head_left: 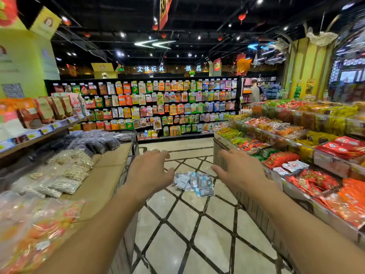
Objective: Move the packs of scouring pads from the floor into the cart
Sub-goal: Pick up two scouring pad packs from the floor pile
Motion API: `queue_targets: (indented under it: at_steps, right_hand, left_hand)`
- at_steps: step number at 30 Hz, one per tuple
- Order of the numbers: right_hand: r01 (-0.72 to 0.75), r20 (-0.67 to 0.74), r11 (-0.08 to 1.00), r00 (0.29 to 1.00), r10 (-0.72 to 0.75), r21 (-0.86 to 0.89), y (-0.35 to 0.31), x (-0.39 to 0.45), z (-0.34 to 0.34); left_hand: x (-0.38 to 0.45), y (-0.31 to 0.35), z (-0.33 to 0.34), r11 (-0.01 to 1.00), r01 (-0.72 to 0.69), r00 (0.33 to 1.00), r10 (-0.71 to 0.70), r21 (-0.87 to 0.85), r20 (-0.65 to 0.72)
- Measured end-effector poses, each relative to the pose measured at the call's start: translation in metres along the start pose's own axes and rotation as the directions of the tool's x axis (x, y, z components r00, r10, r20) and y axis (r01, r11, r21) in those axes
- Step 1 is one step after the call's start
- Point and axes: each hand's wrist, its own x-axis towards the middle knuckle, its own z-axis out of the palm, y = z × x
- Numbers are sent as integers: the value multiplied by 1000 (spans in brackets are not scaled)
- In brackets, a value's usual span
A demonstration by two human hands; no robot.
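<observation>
Several packs of scouring pads [194, 183], white and blue with grey pads showing, lie in a loose heap on the tiled aisle floor. My left hand [150, 171] is stretched forward above and to the left of the heap, fingers apart, holding nothing. My right hand [238, 169] reaches out to the right of the heap, also spread and empty. Both hands hover in the air, apart from the packs. No cart shows in the head view.
A low display table [110, 175] with bagged nuts and seeds borders the aisle on the left. A tiered snack stand [254, 208] borders it on the right. A wall of hanging snack packets [162, 107] closes the far end. A person [255, 91] stands far back right.
</observation>
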Motion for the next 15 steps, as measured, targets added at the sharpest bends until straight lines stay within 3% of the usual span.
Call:
queue_targets:
  at_steps: [5,15]
  right_hand:
    - [-25,-27,999,999,26,22,-9,70,36]
    - [-44,27,996,999,46,-76,12,194,113]
  left_hand:
    - [60,-36,32,998,-14,998,10,-69,-62]
    - [200,-77,132,994,-105,995,104,-39,-6]
